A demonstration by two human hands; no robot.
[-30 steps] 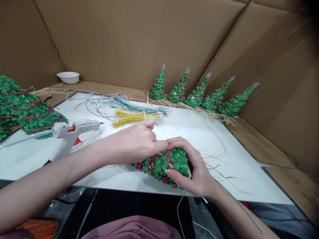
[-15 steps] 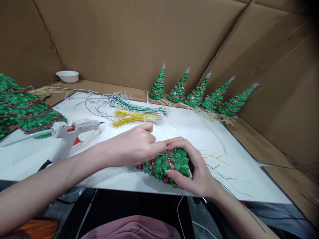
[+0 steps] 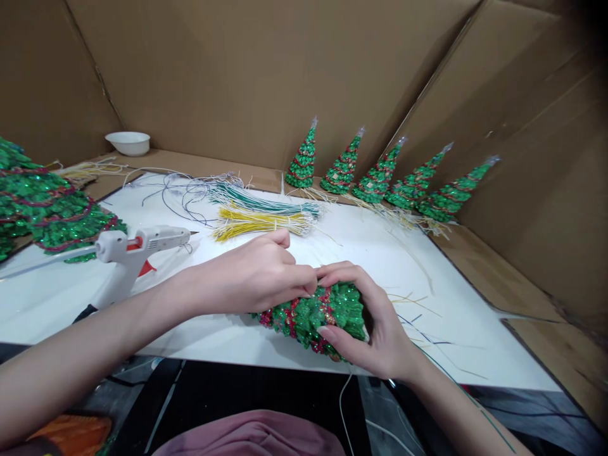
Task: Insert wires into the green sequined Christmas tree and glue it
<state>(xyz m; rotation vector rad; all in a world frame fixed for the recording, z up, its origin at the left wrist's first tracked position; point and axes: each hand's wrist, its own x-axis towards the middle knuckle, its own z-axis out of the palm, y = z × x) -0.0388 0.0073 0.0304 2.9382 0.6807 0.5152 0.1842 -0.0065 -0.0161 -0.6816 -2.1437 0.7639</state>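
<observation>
A small green glittery Christmas tree figurine with red garlands lies on its side, its wide base to the right. My right hand is wrapped round the base end, thumb on the near side and fingers over the far side. My left hand is closed, its fingers curled against the tree's upper side, close to the right fingertips. Whatever the left fingers pinch is hidden. A white wire hangs below the base over the table edge.
A white glue gun stands at the left, beside larger trees. Yellow wires and green wires lie bundled behind my hands. Several small trees line the back. A white bowl sits back left. Loose wires lie right.
Both hands stay at nearly the same place on the tree. The view has shifted slightly. No grip has visibly changed.
</observation>
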